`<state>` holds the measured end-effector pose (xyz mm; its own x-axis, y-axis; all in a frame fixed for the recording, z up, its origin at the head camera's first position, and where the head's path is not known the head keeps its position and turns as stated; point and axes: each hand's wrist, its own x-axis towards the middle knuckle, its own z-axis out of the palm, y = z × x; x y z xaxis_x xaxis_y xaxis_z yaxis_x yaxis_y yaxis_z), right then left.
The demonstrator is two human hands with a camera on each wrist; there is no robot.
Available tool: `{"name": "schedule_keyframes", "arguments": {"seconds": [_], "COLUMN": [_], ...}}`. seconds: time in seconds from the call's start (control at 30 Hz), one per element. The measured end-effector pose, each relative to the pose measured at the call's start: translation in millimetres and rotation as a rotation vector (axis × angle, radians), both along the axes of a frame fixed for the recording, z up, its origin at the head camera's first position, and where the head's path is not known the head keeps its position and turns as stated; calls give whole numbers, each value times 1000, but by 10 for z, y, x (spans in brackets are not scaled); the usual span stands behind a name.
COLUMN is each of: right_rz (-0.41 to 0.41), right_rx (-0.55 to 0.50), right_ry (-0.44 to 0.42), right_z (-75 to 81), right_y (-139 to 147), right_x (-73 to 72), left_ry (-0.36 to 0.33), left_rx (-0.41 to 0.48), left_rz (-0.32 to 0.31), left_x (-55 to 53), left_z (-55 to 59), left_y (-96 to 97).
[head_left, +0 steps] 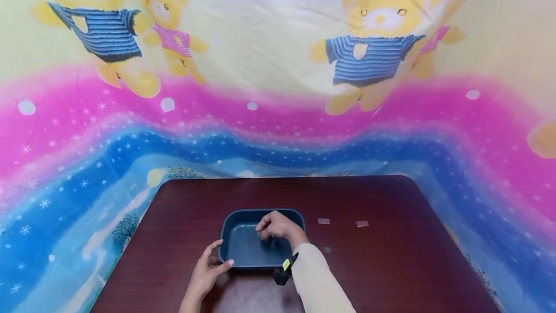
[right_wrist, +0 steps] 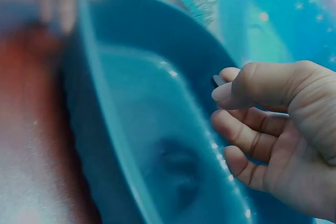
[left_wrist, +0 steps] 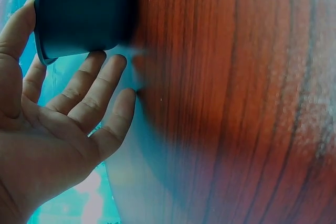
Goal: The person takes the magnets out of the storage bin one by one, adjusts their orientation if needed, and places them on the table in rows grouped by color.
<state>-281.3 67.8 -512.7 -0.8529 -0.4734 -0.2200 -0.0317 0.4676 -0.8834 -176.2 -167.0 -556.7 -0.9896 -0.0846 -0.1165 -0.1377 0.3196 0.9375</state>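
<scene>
A dark blue-green rectangular basin (head_left: 249,268) with rounded corners stands on the table. My left hand (head_left: 205,271) holds its near left corner, the thumb on the front rim and the index finger at the left rim. In the left wrist view, the other fingers (left_wrist: 90,95) spread beneath the rim by the outer wall. Over the inside of the basin is my right hand (head_left: 275,226). Between thumb and index finger it pinches a small thin grey piece (right_wrist: 217,80) with a dark edge, mostly hidden by the fingertips. The remaining fingers curl loosely.
To the basin's right, two small pale rectangular pieces (head_left: 324,221) (head_left: 362,224) lie on the dark red-brown table (head_left: 391,264). A small dark round disc (head_left: 327,250) lies nearer, beside the right forearm. Behind the table hangs a bear-patterned cloth (head_left: 269,124).
</scene>
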Motion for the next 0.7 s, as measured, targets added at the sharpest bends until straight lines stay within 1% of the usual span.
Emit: {"name": "schedule_keyframes", "arguments": {"seconds": [0.1,0.23,0.3,0.4,0.47,0.57,0.7], "right_rz": [8,-10,-10,-5,1,4,-9], "right_rx": [-24,-76,-106,-129,-122,-93,-78], "right_ry": [23,37,43,64,88,131,185], "right_z": [26,34,34,50,61,65,83], "right_y": [60,154,198,254,297,389,541], "right_x": [11,68,106,159,199,263,350], "left_ry": [3,-14,-22,-8,1,3,4], "left_rx": [-13,-11,-13,-17,-13,-5,-3], "left_rz": [-1,-8,4,17,19,4,-5], "left_x": [0,13,23,25,20,9,-7], "left_z": [-3,-8,-9,0,5,9,16], "left_y": [-12,-29,-39,-52,-51,-35,-9]}}
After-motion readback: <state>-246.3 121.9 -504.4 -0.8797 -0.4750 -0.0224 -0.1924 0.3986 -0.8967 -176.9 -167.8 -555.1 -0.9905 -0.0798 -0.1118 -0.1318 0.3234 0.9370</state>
